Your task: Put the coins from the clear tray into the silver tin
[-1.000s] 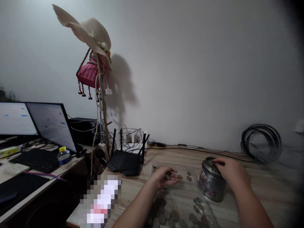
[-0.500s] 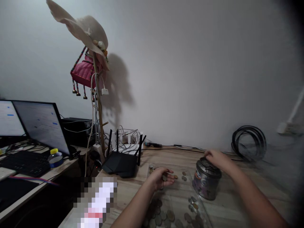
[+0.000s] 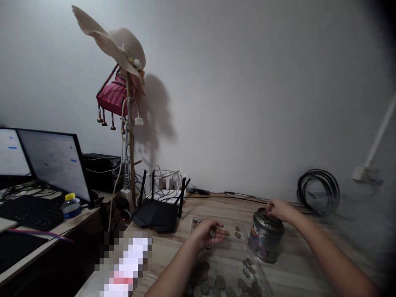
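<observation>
The left hand [image 3: 204, 235] is palm up over the clear tray [image 3: 229, 252], its fingers loosely spread, with a coin [image 3: 212, 233] lying in them. The right hand [image 3: 280, 209] bends over the top of the tin [image 3: 266, 240], fingers drawn together; whether they grip anything, I cannot tell. The tin stands upright on the table [image 3: 305, 258], right beside the tray, where more coins [image 3: 220, 282] lie scattered.

Left hand [image 3: 210, 234]: palm partly upturned, fingers loosely curled, pointing right. Left forearm [image 3: 177, 268]: bare, from near edge. Right hand [image 3: 280, 209]: farther, fingers bent down. Right forearm [image 3: 331, 251]: bare, from near right.
</observation>
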A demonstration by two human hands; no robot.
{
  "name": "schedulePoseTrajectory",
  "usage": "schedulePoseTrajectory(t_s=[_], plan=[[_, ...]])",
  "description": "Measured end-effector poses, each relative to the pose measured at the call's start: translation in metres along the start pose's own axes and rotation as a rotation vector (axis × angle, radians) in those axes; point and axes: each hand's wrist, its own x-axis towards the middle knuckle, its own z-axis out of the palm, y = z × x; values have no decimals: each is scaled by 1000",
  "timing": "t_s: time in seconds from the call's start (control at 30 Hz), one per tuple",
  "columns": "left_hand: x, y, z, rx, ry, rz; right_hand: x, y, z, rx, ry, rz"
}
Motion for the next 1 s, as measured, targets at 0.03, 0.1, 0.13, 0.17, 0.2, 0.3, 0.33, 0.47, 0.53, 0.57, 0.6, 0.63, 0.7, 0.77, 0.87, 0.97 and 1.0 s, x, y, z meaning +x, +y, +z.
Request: schedulePoseTrajectory(t_s=[0.03, 0.1, 0.13, 0.17, 0.2, 0.3, 0.33, 0.47, 0.53, 0.57, 0.6, 0.63, 0.7, 0.77, 0.87, 0.97, 1.0], plan=[[0, 0, 0, -3, 0, 3, 0, 1, 0, -6, 12, 12], [2, -1, -1, -6, -3, 11, -1, 2, 0, -11, 20, 25], [2, -1, -2, -5, -3, 13, -1, 3, 0, -9, 16, 28], [3, -2, -2, -5, 0, 13, -2, 3, 1, -4, 7, 28], [3, -2, -2, -4, 4, 13, -2, 2, 1, 4, -2, 27], [3, -1, -2, -6, 7, 4, -3, 1, -1, 39, -27, 11], [3, -1, -2, -9, 4, 4, -4, 0, -1, 54, -34, -2], [4, 0, -3, -71, 7, -20, -4, -1, -2, 130, -44, -63], [7, -1, -5, -129, 13, -35, -4, 0, -1, 142, -16, -76], [9, -1, -7, -158, 15, -35, -4, 0, -1, 125, 3, -82], [11, -2, -9, -185, 19, -27, -5, 0, -2, 96, 22, -90], [12, -2, -11, -210, 24, -14, -7, -2, -3, 62, 51, -102], [12, -1, -14, -260, 20, 12, -15, -11, -5, 11, 170, -109], [8, 1, -14, -305, -29, 28, -29, -31, -1, 31, 319, -128], [-2, 5, -9, -329, -180, 50, -56, -81, 24, 137, 298, -334], [-10, 9, -4, -324, -275, 77, -80, -133, 64, 141, 158, -545], [-11, 10, -3, -319, -281, 77, -85, -146, 76, 114, 149, -561]])
